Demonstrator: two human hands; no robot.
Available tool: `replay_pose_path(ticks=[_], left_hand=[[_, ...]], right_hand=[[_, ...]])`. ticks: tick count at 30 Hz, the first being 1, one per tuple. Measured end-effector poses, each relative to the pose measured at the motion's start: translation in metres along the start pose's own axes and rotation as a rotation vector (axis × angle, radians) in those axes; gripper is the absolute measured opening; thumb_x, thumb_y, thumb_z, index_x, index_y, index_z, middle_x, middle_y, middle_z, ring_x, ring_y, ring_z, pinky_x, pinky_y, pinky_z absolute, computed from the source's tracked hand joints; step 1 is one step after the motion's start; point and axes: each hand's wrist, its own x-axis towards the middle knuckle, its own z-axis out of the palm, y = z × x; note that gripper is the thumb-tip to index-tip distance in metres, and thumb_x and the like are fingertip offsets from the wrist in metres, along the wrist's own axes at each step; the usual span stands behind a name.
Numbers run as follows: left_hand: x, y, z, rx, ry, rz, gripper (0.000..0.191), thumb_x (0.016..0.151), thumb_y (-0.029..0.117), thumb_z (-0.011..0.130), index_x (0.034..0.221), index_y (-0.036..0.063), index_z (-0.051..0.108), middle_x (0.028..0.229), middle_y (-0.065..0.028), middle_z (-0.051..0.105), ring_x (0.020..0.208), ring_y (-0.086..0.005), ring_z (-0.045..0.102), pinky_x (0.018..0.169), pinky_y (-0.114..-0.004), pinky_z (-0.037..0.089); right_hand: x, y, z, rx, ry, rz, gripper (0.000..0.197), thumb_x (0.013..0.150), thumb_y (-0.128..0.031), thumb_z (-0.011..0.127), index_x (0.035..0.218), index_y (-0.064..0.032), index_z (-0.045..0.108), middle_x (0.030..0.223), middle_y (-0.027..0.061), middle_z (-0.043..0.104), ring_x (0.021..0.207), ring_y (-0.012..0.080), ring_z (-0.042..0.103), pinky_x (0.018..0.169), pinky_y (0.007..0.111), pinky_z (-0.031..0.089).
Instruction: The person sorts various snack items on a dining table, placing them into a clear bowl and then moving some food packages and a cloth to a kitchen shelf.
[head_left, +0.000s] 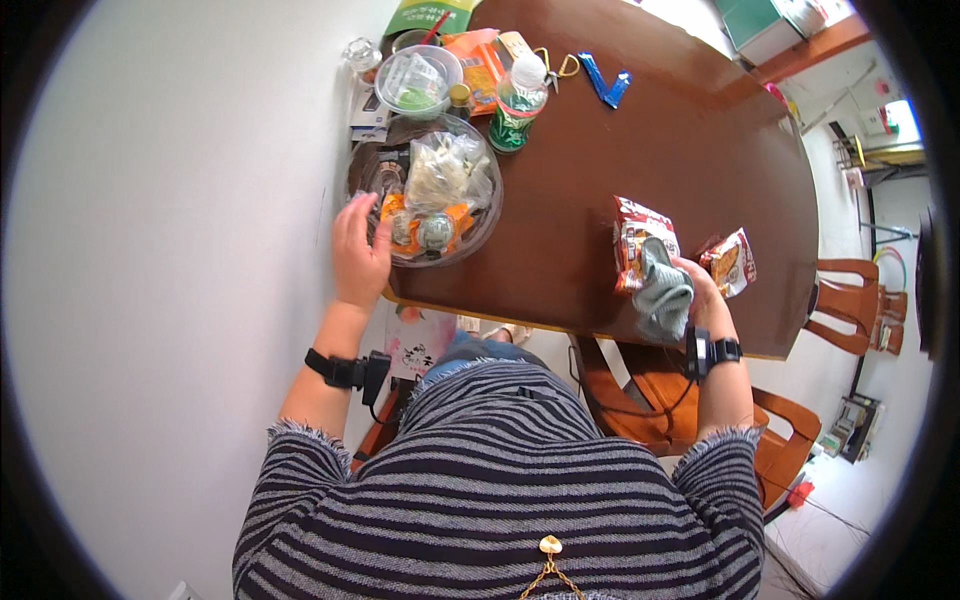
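At the left edge of the table, my left hand (358, 255) is over the near-left rim of a round clear plastic bowl (491, 225), thumb apart from the fingers. Whether it touches the rim is unclear. In the bowl lie a knotted clear plastic bag (442, 169) with pale contents, orange wrapped packets (431, 229) and a dark packet (391, 165). My right hand (699, 289) grips a bunched grey-green cloth (661, 292) above the table's near edge. The cloth partly covers a red-and-white snack packet (634, 225); a second snack packet (731, 262) lies just right of the hand.
A green-labelled plastic bottle (517, 105) stands behind the bowl, with a lidded clear tub (418, 79), a glass jar (364, 58) and orange packets (480, 67) nearby. Scissors (556, 69) and blue wrappers (606, 82) lie on the brown table (637, 135). A wall (187, 225) borders the left; wooden chairs (847, 306) stand right.
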Motion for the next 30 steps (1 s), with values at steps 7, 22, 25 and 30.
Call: replay_pose_path(ticks=[7, 22, 25, 30], left_hand=[[0.0, 0.085, -0.016, -1.072, -0.545, -0.537, 0.047, 0.089, 0.024, 0.063, 0.126, 0.0013, 0.047, 0.112, -0.0106, 0.06, 0.104, -0.0169, 0.056, 0.089, -0.032, 0.046], [0.051, 0.028, -0.005, -0.045, -0.155, 0.119, 0.058, 0.083, 0.029, 0.067, 0.131, 0.0057, 0.043, 0.115, -0.0168, 0.055, 0.104, -0.0274, 0.055, 0.088, -0.034, 0.045], [0.032, 0.057, 0.007, 0.253, -0.394, 0.251, 0.093, 0.064, 0.057, 0.073, 0.14, 0.0188, 0.037, 0.144, -0.0161, 0.033, 0.133, -0.0393, 0.027, 0.103, -0.057, 0.026], [0.02, 0.053, 0.022, 0.205, -0.427, 0.286, 0.069, 0.071, 0.026, 0.072, 0.134, 0.0197, 0.046, 0.144, -0.0156, 0.032, 0.133, -0.0431, 0.024, 0.107, -0.052, 0.026]], right_hand=[[-0.061, 0.014, 0.178, -0.298, -0.541, -0.26, 0.036, 0.087, -0.012, 0.062, 0.12, 0.0006, 0.053, 0.104, 0.0102, 0.064, 0.089, 0.0165, 0.064, 0.078, 0.031, 0.054], [-0.021, 0.009, 0.005, -0.805, 0.241, -0.491, 0.047, 0.081, -0.026, 0.069, 0.116, 0.0028, 0.055, 0.103, 0.0154, 0.063, 0.095, 0.0223, 0.061, 0.08, 0.032, 0.05], [-0.011, 0.011, -0.04, -1.423, 0.644, -0.615, 0.061, 0.077, -0.038, 0.07, 0.12, 0.0024, 0.052, 0.105, 0.0201, 0.061, 0.1, 0.0313, 0.061, 0.084, 0.038, 0.049], [-0.017, 0.005, -0.08, -1.455, 1.093, -0.329, 0.096, 0.069, -0.051, 0.073, 0.139, -0.004, 0.027, 0.123, 0.0233, 0.049, 0.109, 0.0368, 0.055, 0.092, 0.042, 0.046]])
